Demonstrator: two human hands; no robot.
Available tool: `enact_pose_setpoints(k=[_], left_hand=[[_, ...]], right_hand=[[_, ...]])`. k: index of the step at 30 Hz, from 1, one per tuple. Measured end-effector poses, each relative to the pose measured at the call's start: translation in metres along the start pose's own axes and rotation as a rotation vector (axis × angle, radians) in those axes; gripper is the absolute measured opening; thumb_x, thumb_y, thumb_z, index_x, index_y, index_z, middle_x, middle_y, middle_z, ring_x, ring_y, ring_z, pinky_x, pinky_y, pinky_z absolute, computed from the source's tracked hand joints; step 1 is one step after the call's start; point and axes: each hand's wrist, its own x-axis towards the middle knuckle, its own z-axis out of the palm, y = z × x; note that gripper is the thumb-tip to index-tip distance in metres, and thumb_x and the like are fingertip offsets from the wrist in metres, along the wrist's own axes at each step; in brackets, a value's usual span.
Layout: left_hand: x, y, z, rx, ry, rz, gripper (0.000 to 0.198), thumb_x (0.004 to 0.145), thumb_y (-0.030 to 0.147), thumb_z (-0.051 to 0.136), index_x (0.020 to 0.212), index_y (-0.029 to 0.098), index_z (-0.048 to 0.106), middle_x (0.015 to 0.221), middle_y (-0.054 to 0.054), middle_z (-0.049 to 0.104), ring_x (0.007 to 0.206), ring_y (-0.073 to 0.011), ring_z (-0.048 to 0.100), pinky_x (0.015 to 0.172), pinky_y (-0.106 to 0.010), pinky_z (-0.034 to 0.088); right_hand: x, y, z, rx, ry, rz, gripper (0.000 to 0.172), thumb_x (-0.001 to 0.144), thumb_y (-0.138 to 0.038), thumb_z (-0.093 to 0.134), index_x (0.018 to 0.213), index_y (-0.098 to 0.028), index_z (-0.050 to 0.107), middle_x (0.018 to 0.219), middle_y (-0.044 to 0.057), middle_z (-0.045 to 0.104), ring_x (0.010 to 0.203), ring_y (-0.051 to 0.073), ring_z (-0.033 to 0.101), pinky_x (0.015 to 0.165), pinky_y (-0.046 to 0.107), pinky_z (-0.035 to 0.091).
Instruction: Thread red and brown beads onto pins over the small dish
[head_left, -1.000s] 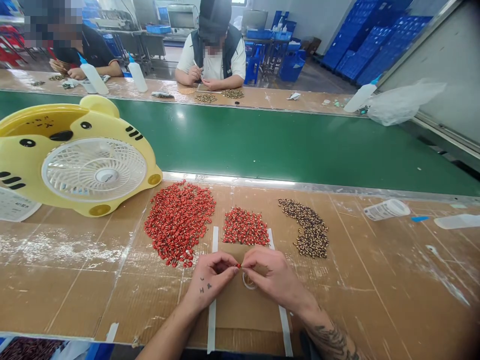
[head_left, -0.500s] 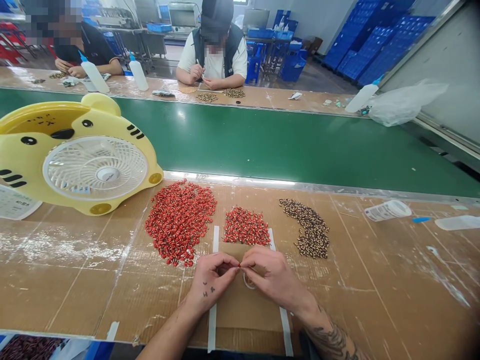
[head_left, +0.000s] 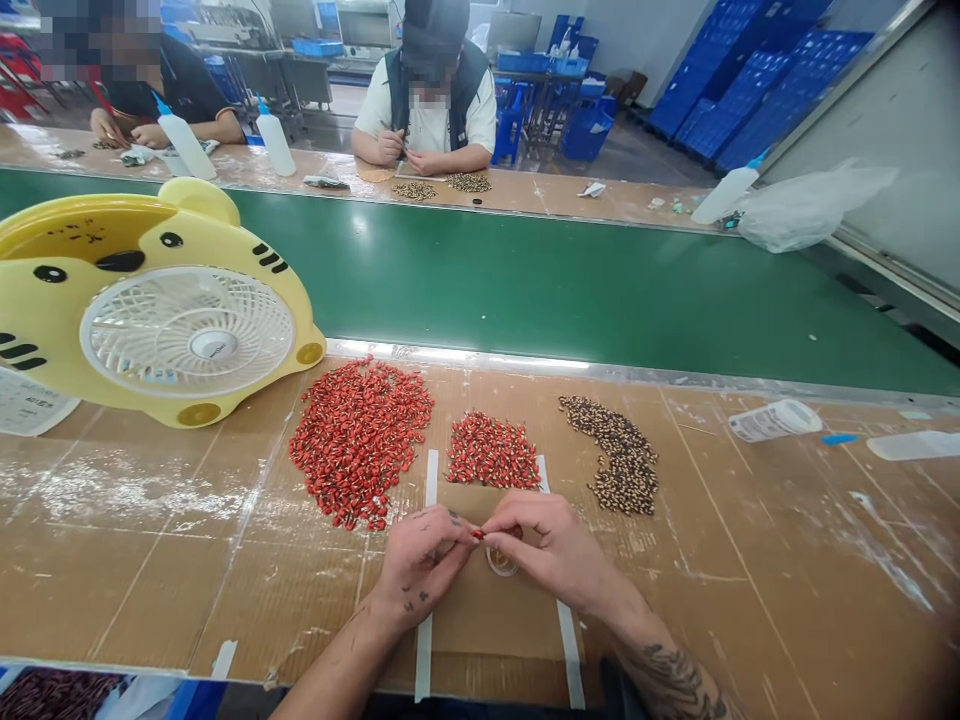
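Small red bead (head_left: 477, 534) pinched between fingertips of both hands, left hand (head_left: 424, 565) and right hand (head_left: 551, 555), over cardboard sheet (head_left: 487, 635) between white tape strips (head_left: 424, 650). Clear ring (head_left: 501, 562) just under right hand. Farther out: two red bead piles (head_left: 358, 442), left one bigger; dark speckled bead pile (head_left: 619, 455) right; yellow fan (head_left: 187, 335) far left.

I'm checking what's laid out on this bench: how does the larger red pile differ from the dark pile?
The larger red pile is bright red flecked with white, while the dark pile is brown speckled with pale tan. The larger red pile is a broad, rounded patch; the dark pile is a smaller, narrower curved band. Both are loose small pieces lying on cardboard.
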Motion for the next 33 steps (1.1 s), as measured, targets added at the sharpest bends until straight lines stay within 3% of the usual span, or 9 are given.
enact_pose_setpoints(k=[5,14,19,22,25,28,30,33], left_hand=[[-0.001,0.003,0.001,0.017,0.022,0.096,0.020,0.085,0.004,0.059,0.079,0.022,0.064,0.080,-0.006,0.077,0.074,-0.0173,0.071,0.071,-0.028,0.053],[-0.001,0.003,-0.001,0.073,0.073,0.121,0.021,0.085,0.002,0.059,0.078,0.022,0.063,0.083,-0.006,0.077,0.075,-0.0172,0.070,0.073,-0.028,0.054],[0.003,0.002,0.003,0.163,0.078,-0.009,0.014,0.086,0.010,0.062,0.090,0.022,0.066,0.081,-0.003,0.075,0.073,-0.0164,0.071,0.067,-0.023,0.054],[0.006,0.000,0.000,0.229,0.071,-0.062,0.015,0.088,0.016,0.063,0.101,0.022,0.067,0.085,-0.002,0.075,0.073,-0.0166,0.071,0.068,-0.023,0.055],[0.017,-0.001,-0.006,0.310,0.035,-0.043,0.020,0.091,0.020,0.059,0.110,0.021,0.065,0.088,-0.003,0.074,0.074,-0.0174,0.070,0.069,-0.025,0.055],[0.040,-0.002,-0.006,0.423,-0.069,0.028,0.020,0.094,0.018,0.053,0.107,0.021,0.067,0.091,-0.005,0.073,0.080,-0.0191,0.068,0.071,-0.028,0.054],[0.060,-0.004,0.001,0.549,-0.132,0.091,0.020,0.094,0.015,0.050,0.102,0.020,0.068,0.088,-0.006,0.073,0.080,-0.0212,0.066,0.071,-0.032,0.052],[0.083,-0.010,0.015,0.736,-0.194,0.123,0.023,0.093,0.011,0.048,0.097,0.017,0.070,0.086,-0.008,0.071,0.081,-0.0247,0.064,0.071,-0.036,0.052]], right_hand=[[-0.003,-0.005,-0.001,-0.042,-0.034,0.026,0.010,0.087,-0.017,0.067,0.081,-0.021,0.075,0.073,0.001,0.068,0.068,0.014,0.061,0.064,0.026,0.045],[0.000,-0.006,0.007,-0.072,-0.028,-0.006,0.012,0.092,-0.021,0.063,0.085,-0.020,0.073,0.076,0.001,0.067,0.071,0.015,0.060,0.066,0.026,0.045],[-0.001,0.003,0.006,-0.147,0.099,-0.147,0.013,0.092,-0.024,0.061,0.087,-0.019,0.072,0.078,0.003,0.068,0.076,0.016,0.062,0.070,0.028,0.048],[-0.008,0.029,-0.025,-0.234,0.238,-0.232,0.018,0.094,-0.029,0.057,0.094,-0.019,0.071,0.088,0.006,0.072,0.087,0.020,0.063,0.082,0.035,0.051],[-0.012,0.065,-0.077,-0.445,0.370,-0.152,0.028,0.099,-0.036,0.048,0.109,-0.021,0.069,0.110,0.009,0.071,0.110,0.025,0.060,0.101,0.047,0.045],[-0.001,0.099,-0.122,-0.654,0.230,-0.013,0.052,0.101,-0.050,0.040,0.146,-0.024,0.043,0.151,0.010,0.044,0.141,0.030,0.037,0.114,0.056,0.031],[0.012,0.113,-0.137,-0.761,0.101,0.018,0.063,0.100,-0.057,0.037,0.153,-0.024,0.030,0.159,0.008,0.029,0.147,0.031,0.024,0.118,0.056,0.025],[0.026,0.123,-0.137,-0.871,-0.029,-0.013,0.070,0.097,-0.063,0.034,0.154,-0.022,0.028,0.161,0.007,0.024,0.148,0.031,0.021,0.121,0.052,0.021]])
